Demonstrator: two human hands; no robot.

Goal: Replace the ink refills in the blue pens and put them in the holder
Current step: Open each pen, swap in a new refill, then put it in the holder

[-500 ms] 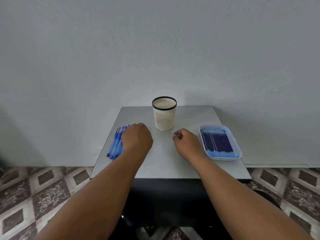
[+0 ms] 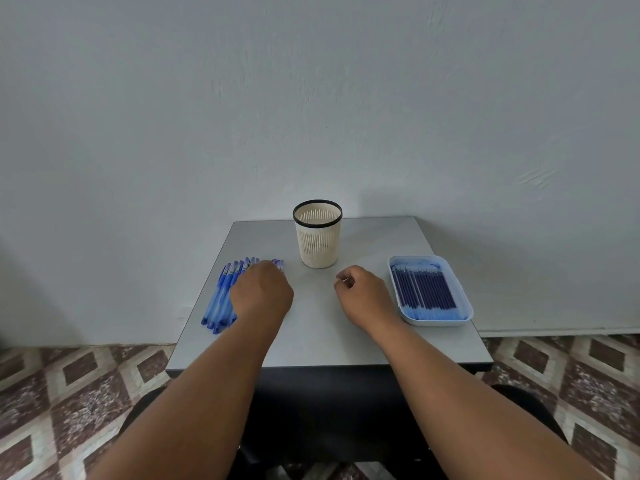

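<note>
Left hand (image 2: 261, 292) lies knuckles-up over the row of blue pens (image 2: 221, 299) at 9 o'clock on the grey surface (image 2: 311, 327), fingers hidden beneath it, so cannot tell whether it grips one. Right hand (image 2: 363, 294) rests loosely curled on the surface holding nothing, with the tray (image 2: 464, 299) of dark ink refills (image 2: 424, 289) just beside it at 3 o'clock. The cream holder (image 2: 318, 237) stands upright at 12 o'clock, beyond and between both hands.
</note>
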